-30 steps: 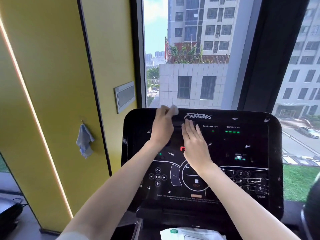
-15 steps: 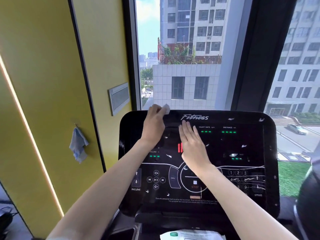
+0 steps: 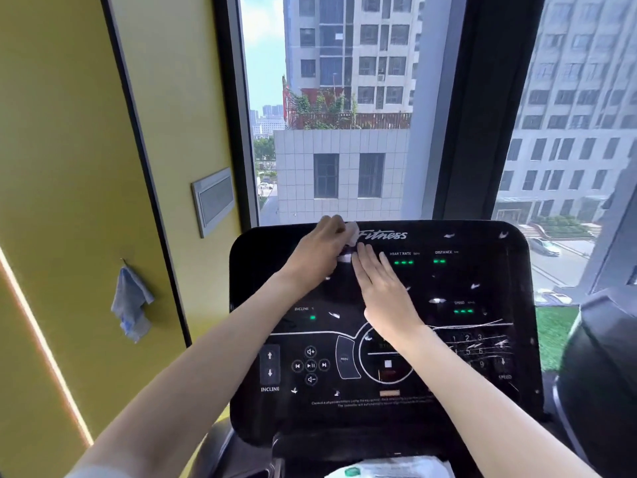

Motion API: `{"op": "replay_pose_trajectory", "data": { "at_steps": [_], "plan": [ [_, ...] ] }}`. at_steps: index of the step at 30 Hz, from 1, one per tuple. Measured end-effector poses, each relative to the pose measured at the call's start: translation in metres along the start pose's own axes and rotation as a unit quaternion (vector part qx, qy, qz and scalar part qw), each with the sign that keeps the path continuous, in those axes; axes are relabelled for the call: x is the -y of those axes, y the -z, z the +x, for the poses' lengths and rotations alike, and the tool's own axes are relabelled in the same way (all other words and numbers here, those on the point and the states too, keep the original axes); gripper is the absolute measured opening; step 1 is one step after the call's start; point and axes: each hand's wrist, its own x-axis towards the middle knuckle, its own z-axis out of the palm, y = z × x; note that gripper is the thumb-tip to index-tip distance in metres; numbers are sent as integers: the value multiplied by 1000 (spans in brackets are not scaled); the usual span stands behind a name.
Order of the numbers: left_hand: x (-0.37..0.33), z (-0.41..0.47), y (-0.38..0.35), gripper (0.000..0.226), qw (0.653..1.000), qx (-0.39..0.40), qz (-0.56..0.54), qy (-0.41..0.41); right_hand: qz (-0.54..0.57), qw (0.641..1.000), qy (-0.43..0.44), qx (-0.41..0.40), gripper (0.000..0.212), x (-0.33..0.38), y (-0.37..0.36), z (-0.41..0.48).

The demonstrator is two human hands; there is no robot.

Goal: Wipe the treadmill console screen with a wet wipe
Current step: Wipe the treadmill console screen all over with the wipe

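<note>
The black treadmill console screen fills the lower middle of the head view, with green readouts and several white smears on it. My left hand is at the console's top left, closed on a small white wet wipe that shows past its fingers beside the "Fitness" lettering. My right hand lies flat on the screen's centre with its fingers straight and together, and its fingertips touch the wipe's lower edge. Whether any of the wipe lies under the right palm is hidden.
A pack of wipes lies in the tray under the console at the bottom edge. A blue cloth hangs on a hook on the yellow wall at left. A large window stands right behind the console.
The left hand with the wipe has shifted slightly right along the console's top edge, closer to the right hand's fingertips. The head camera has drifted, so the console sits lower and more to the right.
</note>
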Motion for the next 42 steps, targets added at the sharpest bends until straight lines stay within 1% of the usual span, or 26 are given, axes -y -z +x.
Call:
{"op": "replay_pose_trajectory", "data": {
  "at_steps": [2,3,6,7,10,11,14,15,18,19,20,23,24,26,27,28,29,31,33,34,35,37,38,39,41,42],
  "plan": [
    [0,3,1,46,994,-45,-35,88,-1,1000,1,6,75,0,2,0],
    [-5,4,2,45,995,-37,-44,86,-7,1000,2,9,74,0,4,0],
    [-12,2,2,46,998,28,-17,-47,-20,1000,2,17,76,-2,14,-1],
    [-9,3,2,47,998,27,-25,-43,-18,1000,-8,14,79,-5,18,-3],
    [-10,9,-2,49,990,-44,-69,114,3,998,-66,3,82,-16,29,-18],
    [-17,9,-4,49,989,-43,-76,122,11,997,-78,4,83,-20,31,-23],
    [-33,4,-12,52,999,15,-37,-4,6,996,-90,15,82,-33,34,-33],
    [-31,5,-11,53,999,15,-42,-5,3,995,-95,16,82,-38,34,-34],
    [-29,10,-9,53,984,-63,-84,146,10,996,-92,16,84,-51,32,-36],
    [-35,10,-9,51,978,-76,-94,169,12,997,-80,20,84,-54,29,-36],
    [-43,10,-10,50,981,-67,-87,158,16,997,-69,24,84,-56,26,-37],
    [-50,10,-20,54,999,-12,-35,23,35,998,-56,25,84,-63,18,-38],
    [-46,11,-21,53,999,-12,-30,20,41,998,-50,23,84,-66,16,-39],
    [-41,17,-25,47,988,-82,-46,122,52,998,-34,20,84,-71,14,-40],
    [-44,19,-27,47,973,-126,-62,185,53,998,-29,19,84,-72,13,-41],
    [-52,22,-31,48,961,-151,-72,219,51,998,-25,18,83,-73,12,-41],
    [-61,24,-36,47,964,-146,-73,211,46,999,-23,17,81,-72,12,-41],
    [-77,27,-47,48,986,-88,-65,123,33,999,-21,14,78,-72,11,-41],
    [-73,30,-50,51,993,-75,-49,71,28,999,-16,12,76,-73,10,-41],
    [-67,30,-52,48,990,-95,-53,91,34,999,-12,8,76,-74,10,-42],
    [-63,30,-53,41,979,-133,-65,138,43,999,-9,3,76,-75,10,-42],
    [-65,29,-53,27,931,-211,-106,276,53,999,-6,2,77,-77,9,-44],
    [-70,30,-54,27,920,-221,-111,304,55,998,-3,3,77,-77,9,-44],
    [-78,32,-55,31,933,-200,-98,284,54,999,-1,2,76,-78,8,-44],
    [-89,32,-58,47,979,-115,-57,155,46,999,4,5,72,-80,9,-43],
    [-86,33,-57,49,989,-86,-43,108,44,999,6,8,71,-81,10,-43]
  ]
}}
